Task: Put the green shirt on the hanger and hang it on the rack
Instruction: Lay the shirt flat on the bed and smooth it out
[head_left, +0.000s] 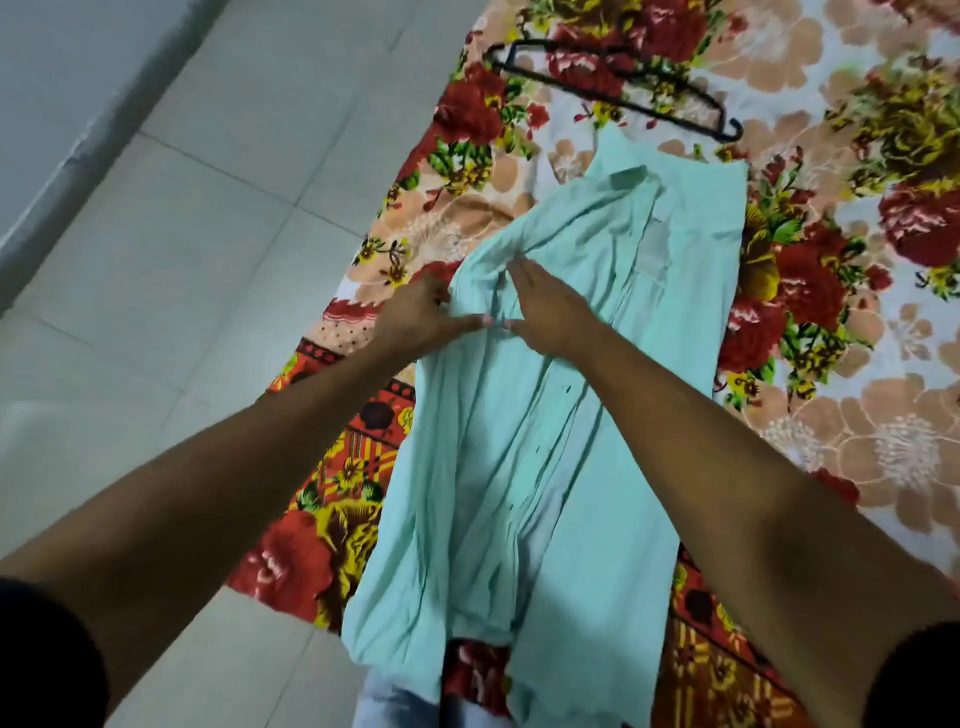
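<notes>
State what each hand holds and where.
Left hand grips the shirt at a bunched fold by the sleeve; right hand rests flat on it.

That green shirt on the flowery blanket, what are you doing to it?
A person is working on the green shirt, which lies spread on the flowery blanket. The left hand grips a bunched sleeve at the shirt's edge, and the right hand lies flat on the cloth beside it. The black hanger lies on the blanket beyond the collar, not yet in the shirt. No rack is in view.
</notes>
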